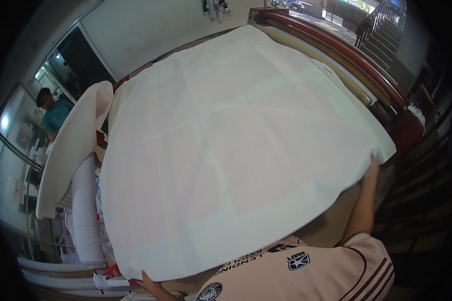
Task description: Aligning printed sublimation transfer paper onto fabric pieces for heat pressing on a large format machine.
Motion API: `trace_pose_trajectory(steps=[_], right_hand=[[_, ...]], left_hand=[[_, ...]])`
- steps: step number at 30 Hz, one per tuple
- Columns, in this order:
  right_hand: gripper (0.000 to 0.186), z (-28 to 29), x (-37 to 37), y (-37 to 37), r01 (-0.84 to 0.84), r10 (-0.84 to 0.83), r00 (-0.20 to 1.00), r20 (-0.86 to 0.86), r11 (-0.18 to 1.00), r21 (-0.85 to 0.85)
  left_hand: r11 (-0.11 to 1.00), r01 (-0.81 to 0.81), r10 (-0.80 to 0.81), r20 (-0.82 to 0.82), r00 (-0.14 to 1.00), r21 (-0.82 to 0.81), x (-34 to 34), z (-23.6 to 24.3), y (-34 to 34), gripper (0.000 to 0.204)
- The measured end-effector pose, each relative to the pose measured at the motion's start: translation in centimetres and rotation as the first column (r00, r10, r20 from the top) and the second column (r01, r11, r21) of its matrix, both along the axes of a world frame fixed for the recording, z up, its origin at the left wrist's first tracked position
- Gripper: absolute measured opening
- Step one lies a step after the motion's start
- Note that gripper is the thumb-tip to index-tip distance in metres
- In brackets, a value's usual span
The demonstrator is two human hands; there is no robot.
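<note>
A large white sheet (pixel 246 135), perhaps paper or cloth, spreads over most of the view. Faint pink and pale green shapes show on it or through it, and soft creases cross its middle. My left hand (pixel 148 283) pinches its near left edge, thumb on top and the other fingers hidden beneath. At the right corner, my right hand (pixel 373 164) grips the same sheet, its fingers partly under the edge. The near edge bows between my two hands, in front of my pink sleeve. What lies beneath the sheet is mostly hidden.
A red machine with long rollers (pixel 331 55) runs along the far right. Left of the sheet are a curled white sheet (pixel 75 145), a white roll (pixel 88 215) and bundled fabric. A person in a teal shirt (pixel 56 118) stands at the far left. Stairs (pixel 384 42) rise beyond the machine.
</note>
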State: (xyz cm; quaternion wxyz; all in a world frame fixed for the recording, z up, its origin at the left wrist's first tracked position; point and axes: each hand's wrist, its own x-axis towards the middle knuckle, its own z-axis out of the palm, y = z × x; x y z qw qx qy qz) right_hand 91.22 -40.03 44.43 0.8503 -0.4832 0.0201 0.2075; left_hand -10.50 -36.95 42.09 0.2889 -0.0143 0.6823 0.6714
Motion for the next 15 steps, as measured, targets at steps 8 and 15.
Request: trace_pose_trajectory(steps=[8, 15], right_hand=[[0.049, -4.7, -12.5, 2.7, -0.106, 0.132, 0.987, 0.088, 0.963, -0.25], [0.071, -2.0, -7.9, 22.4, 0.179, -0.089, 0.953, 0.29, 0.937, -0.3]], left_hand=[[0.998, -0.066, 0.066, 0.106, 0.992, -0.003, 3.7, -5.2, 2.2, 0.054], [0.995, -0.092, 0.069, -0.447, 0.892, -0.031, 3.8, -3.5, 20.8, 0.094]])
